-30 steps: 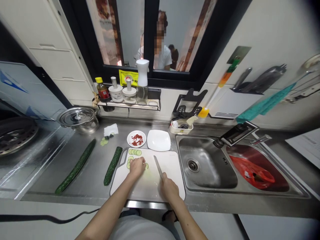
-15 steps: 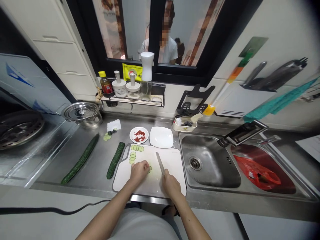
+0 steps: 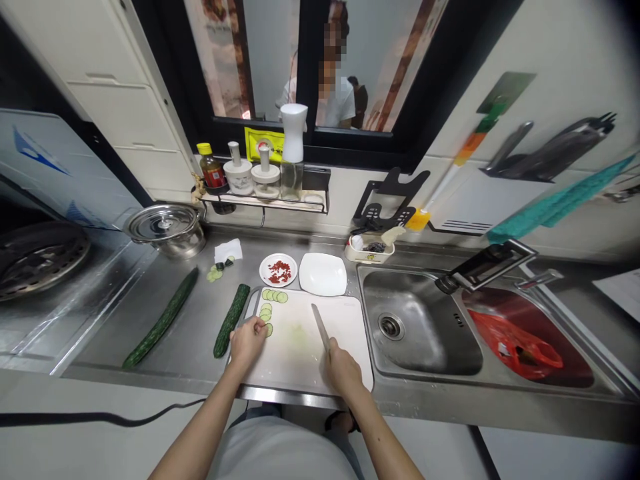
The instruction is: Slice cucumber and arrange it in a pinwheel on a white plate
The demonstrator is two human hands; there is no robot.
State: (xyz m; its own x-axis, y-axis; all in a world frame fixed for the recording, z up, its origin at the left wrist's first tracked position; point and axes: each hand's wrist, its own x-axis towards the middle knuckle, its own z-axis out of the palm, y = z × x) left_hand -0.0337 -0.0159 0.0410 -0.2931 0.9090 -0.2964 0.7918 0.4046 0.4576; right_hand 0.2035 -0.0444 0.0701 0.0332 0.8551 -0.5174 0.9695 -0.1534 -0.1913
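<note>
1. Touching a round, pale-green cucumber slice [image 3: 269, 331] left of lower centre, the left hand [image 3: 247, 341] has its fingertips drawn together; whether they pinch it cannot be told.
2. At lower centre, the right hand [image 3: 344, 369] grips a grey metal knife [image 3: 320, 324], blade angled up the frame.
3. The slice lies on a white rectangular cutting board [image 3: 345, 327], below other overlapping slices [image 3: 275, 295].

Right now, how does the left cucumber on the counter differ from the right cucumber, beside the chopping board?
The left cucumber is clearly longer than the right cucumber. The left cucumber's upper end tapers, while the right cucumber's looks blunter. The left cucumber lies more slanted than the right cucumber. Both are dark green and rest on the metal counter.
</note>
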